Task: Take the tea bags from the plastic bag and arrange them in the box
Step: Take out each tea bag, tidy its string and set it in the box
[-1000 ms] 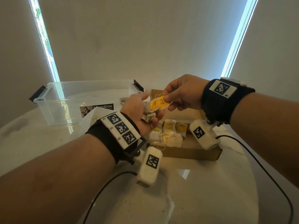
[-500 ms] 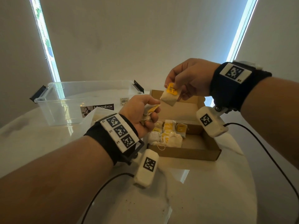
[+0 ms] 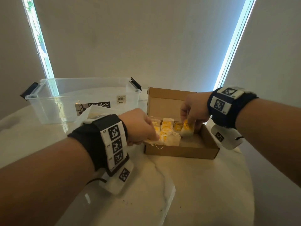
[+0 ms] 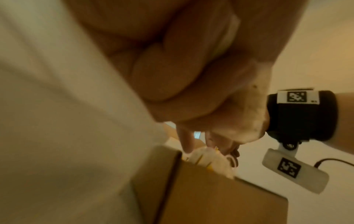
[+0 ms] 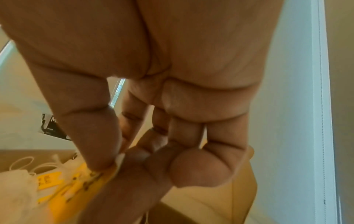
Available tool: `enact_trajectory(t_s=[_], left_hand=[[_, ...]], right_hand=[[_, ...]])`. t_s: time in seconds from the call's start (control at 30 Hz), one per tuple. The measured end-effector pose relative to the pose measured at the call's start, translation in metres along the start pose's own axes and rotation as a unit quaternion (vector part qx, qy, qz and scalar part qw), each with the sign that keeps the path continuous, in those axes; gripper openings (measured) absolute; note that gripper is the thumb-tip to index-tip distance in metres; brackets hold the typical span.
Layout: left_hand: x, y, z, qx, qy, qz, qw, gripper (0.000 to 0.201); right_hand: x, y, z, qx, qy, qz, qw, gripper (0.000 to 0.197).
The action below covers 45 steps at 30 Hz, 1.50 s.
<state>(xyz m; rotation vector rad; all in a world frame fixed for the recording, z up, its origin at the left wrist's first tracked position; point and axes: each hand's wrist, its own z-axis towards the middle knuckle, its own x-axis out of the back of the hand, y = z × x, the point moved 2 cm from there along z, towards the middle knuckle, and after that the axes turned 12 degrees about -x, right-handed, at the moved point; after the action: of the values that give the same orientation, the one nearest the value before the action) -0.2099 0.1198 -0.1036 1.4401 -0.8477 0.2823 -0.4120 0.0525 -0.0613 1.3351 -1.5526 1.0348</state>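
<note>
Since half a second ago my right hand (image 3: 193,110) has dropped from above the cardboard box (image 3: 182,151) down into it, carrying its tea bag (image 3: 187,129); my left hand (image 3: 138,126) has sunk to the box's near-left corner.

Left to right across the desk (image 3: 162,185):

Clear plastic tub (image 3: 48,101), far left. No contents that I can make out.

Plastic bag (image 3: 88,113), crumpled, just behind my left wrist. What remains inside is hidden.

Left hand: grip clamped, fingers curled round a small bunch of pale tea bags (image 3: 150,141) at the box rim. The left wrist view shows white paper between the curled fingers; count unclear.

Cardboard box, lid flap standing open at the far side. Tea bags with yellow tags (image 3: 166,128) stand in a row along the far-left part, and one lies flat (image 3: 173,139) in front. The right and near-right floor is bare cardboard.

Right hand: grip closed, thumb (image 5: 95,144) and fingertips pinching the yellow tag (image 5: 80,188), bag hanging below at the row's right end. Whether it touches the floor, cannot tell.

Handling, my judgement: the bags are nearly weightless, soft, easily torn, with strings that snag. The tag or the top fold is the place to hold. A light pinch should suffice, since squeezing the pouch risks bursting it.
</note>
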Motion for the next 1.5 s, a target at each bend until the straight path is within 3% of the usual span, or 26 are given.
enact_trajectory(t_s=[0.17,0.33,0.8,0.9,1.0,1.1,1.2,1.3,1.33,1.4,1.5], left_hand=[[-0.008,0.002,-0.003,0.013,-0.030,0.113,0.993,0.021],[-0.012,0.005,-0.001,-0.015,-0.037,0.194,0.980,0.022],[-0.010,0.003,0.000,-0.058,-0.046,0.209,0.975,0.008],[-0.011,0.004,-0.001,-0.046,-0.055,0.195,0.978,0.014],[-0.004,0.002,-0.003,-0.020,-0.046,0.110,0.993,0.019],[0.010,-0.004,-0.001,0.036,-0.024,-0.050,0.998,0.023],[0.018,-0.007,0.006,0.109,-0.031,-0.264,0.958,0.024],[0.021,0.000,0.006,0.127,-0.020,-0.399,0.908,0.012],[0.020,0.003,0.005,0.122,-0.009,-0.429,0.895,0.011],[0.019,0.006,0.005,0.099,0.033,-0.459,0.882,0.027],[0.012,0.012,0.006,0.072,0.087,-0.463,0.879,0.025]], right_hand=[[-0.012,0.000,0.011,0.001,0.003,-0.024,1.000,0.013],[-0.016,-0.010,0.022,0.004,0.077,-0.070,0.995,0.012],[-0.017,-0.028,0.025,-0.001,0.133,-0.138,0.981,0.021],[-0.020,-0.029,0.025,0.000,0.137,-0.142,0.980,0.021],[-0.016,-0.027,0.022,-0.013,0.139,-0.099,0.985,0.014],[-0.005,-0.024,0.017,-0.028,0.130,-0.059,0.989,0.011],[0.003,-0.019,0.012,-0.050,0.100,0.021,0.993,0.006],[0.010,-0.016,0.002,-0.050,0.114,0.030,0.992,0.006],[0.012,-0.017,-0.002,-0.044,0.124,0.033,0.991,0.006],[0.019,-0.019,-0.010,-0.021,0.134,0.070,0.988,0.009],[0.024,-0.027,-0.025,0.026,0.076,0.194,0.978,0.023]])
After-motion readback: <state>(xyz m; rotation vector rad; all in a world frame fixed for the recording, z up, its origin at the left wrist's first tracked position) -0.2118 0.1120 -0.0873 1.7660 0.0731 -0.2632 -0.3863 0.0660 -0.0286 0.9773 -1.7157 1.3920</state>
